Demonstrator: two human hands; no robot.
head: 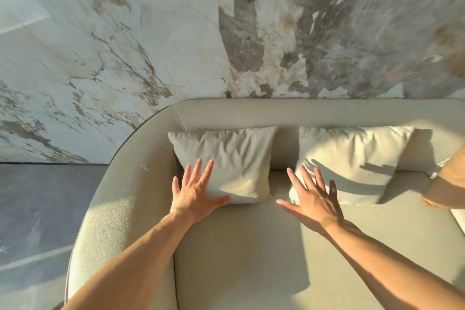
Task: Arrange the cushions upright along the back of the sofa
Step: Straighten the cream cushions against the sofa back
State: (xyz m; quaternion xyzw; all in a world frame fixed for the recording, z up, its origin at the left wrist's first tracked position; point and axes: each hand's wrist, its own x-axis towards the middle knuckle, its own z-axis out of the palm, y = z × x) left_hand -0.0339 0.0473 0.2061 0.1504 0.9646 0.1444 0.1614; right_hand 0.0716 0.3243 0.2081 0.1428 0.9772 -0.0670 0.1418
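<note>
Two cream cushions stand upright against the sofa (pixel 251 113) backrest. Left cushion (pixel 226 158) sits near 11 o'clock of centre, right cushion (pixel 352 156) near 2 o'clock, with a strip of backrest showing between them.

Left hand (pixel 195 192): grip open, fingers spread flat over the left cushion's lower left corner, thumb along its bottom edge. Right hand (pixel 314 199): grip open, fingers splayed over the right cushion's lower left corner; can't tell if the palm actually touches it.

Surroundings: marbled stone wall (pixel 125 33) from 9 to 3 o'clock behind the sofa, grey floor (pixel 37 209) at 8 o'clock past the curved sofa arm (pixel 105 209).

Obstructions: hands cover the lower left corner of each cushion. Hard sunlight throws finger and arm shadows across the right cushion and seat.

Unclear: a tan, soft-looking object (pixel 448 184) at 3 o'clock, cut off by the frame edge and blurred; can't identify it. It hides the seat and backrest behind it.
</note>
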